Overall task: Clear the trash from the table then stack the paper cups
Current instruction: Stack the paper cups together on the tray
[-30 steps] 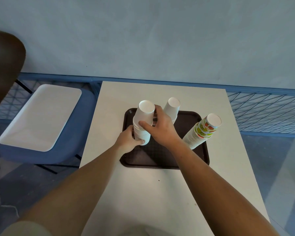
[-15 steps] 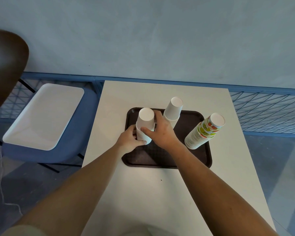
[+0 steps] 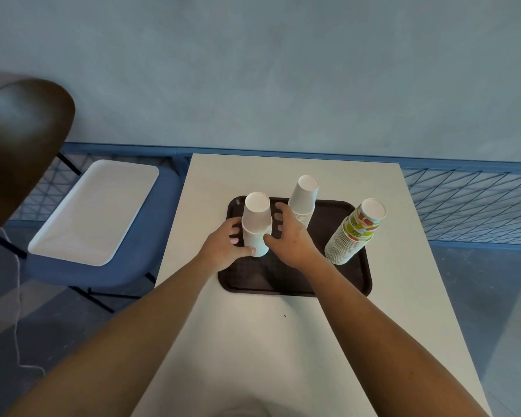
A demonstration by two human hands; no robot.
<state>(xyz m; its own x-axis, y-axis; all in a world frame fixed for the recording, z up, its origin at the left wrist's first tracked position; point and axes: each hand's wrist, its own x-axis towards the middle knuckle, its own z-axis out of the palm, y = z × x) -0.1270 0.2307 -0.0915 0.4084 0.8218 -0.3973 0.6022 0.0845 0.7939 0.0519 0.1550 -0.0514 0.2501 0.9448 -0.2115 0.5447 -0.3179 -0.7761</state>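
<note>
Now, at the far left a white tray lies on a blue chair beside the table. On the table's dark tray, the left hand holds the low part of the white cup stack, with its thumb on the near side and its fingers curled round the left side. The stack stands upright at the tray's left end. Its top cup sat higher a second ago and is now pushed down onto the cups below. The right hand, which wrapped that cup before, has let go. Its fingers are spread wide just right of the stack, and the thumb tip is about touching it. Further right stand a second white stack and a patterned stack, both unmoved.
</note>
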